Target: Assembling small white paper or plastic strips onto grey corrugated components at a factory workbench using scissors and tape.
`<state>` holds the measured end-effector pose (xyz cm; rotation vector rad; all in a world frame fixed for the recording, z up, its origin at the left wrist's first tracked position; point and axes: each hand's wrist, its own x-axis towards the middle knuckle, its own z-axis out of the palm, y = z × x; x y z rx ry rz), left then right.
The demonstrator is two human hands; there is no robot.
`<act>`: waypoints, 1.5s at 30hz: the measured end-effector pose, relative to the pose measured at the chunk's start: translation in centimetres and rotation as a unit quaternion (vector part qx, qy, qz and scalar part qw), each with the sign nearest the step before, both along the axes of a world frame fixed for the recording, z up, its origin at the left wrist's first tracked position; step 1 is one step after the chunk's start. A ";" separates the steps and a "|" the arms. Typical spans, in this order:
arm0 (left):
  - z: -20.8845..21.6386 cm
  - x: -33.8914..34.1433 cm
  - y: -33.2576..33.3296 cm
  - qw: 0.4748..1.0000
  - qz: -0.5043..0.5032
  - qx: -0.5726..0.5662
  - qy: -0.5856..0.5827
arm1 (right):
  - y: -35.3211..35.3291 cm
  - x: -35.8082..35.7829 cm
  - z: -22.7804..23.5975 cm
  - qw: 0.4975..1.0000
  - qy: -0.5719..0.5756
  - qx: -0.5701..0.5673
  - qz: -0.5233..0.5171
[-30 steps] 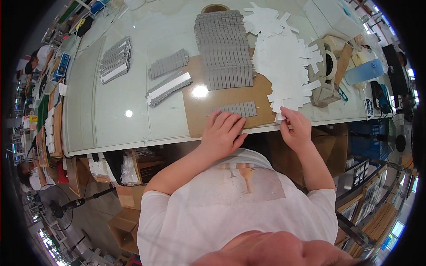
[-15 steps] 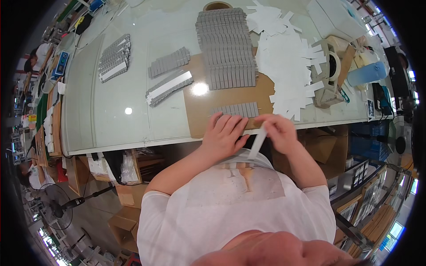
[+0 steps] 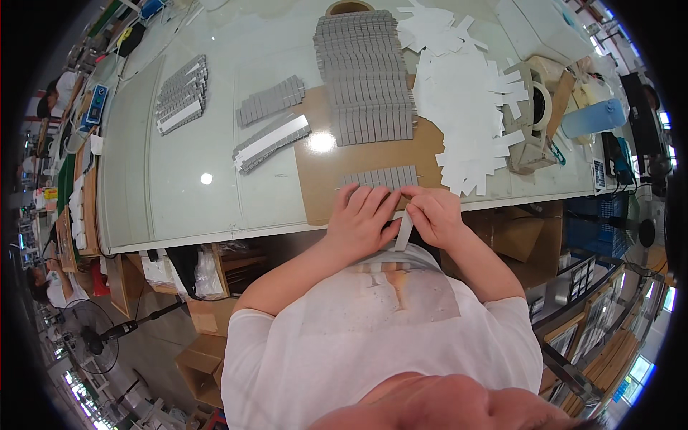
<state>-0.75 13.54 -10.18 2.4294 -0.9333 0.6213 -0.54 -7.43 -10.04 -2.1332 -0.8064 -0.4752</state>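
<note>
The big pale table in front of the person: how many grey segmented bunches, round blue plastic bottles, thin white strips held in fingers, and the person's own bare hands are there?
Grey segmented bunches: 5
Round blue plastic bottle: 1
Thin white held strip: 1
Bare hands, left hand and right hand: 2
Total: 9
</note>
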 end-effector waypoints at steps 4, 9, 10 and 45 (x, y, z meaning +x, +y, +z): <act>-0.1 0.0 0.0 1.000 -0.002 0.000 -0.002 | -0.1 0.1 0.0 1.000 0.014 0.003 0.000; 0.4 -0.2 1.0 0.998 -0.024 -0.044 0.026 | -1.0 -0.8 0.4 0.982 0.155 0.106 0.014; 0.5 -0.3 1.6 0.996 -0.039 -0.069 0.039 | -1.2 -1.2 0.5 0.963 0.206 0.175 0.010; 0.5 -0.2 7.5 1.000 0.013 -0.018 -0.011 | 2.5 2.0 1.4 0.791 0.468 0.347 -0.187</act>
